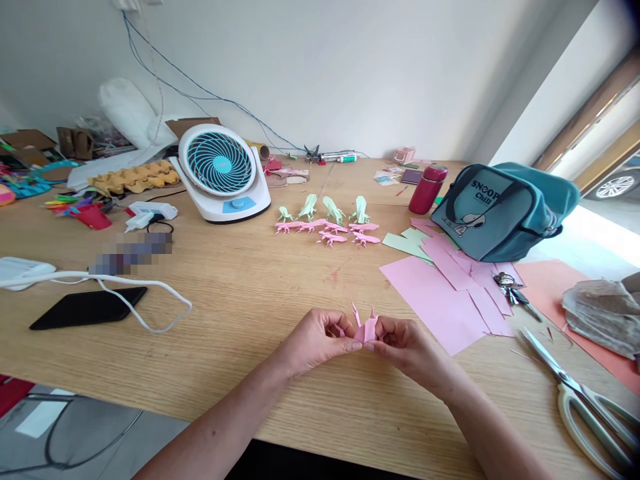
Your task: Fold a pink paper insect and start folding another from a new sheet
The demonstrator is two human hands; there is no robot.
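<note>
Between my two hands is a pink origami figure [367, 329] of folded paper, with two thin points sticking up. My left hand [320, 339] pinches its left side between thumb and fingers. On the other side, my right hand [407, 343] grips its right edge, and both thumbs meet near the bottom. Fingers hide part of the figure. Farther back on the table stand finished-looking green origami insects [333, 210] in a row, with several pink origami insects [334, 237] in front of them.
Pink paper sheets [435, 303] and green paper [407, 244] lie right of my hands. Large scissors [567, 387] and keys [510, 285] are at the right. A teal bag [500, 213] and red bottle [427, 190] stand behind. Leftward are a fan [220, 173], a black phone [90, 308] and a white cable [150, 287].
</note>
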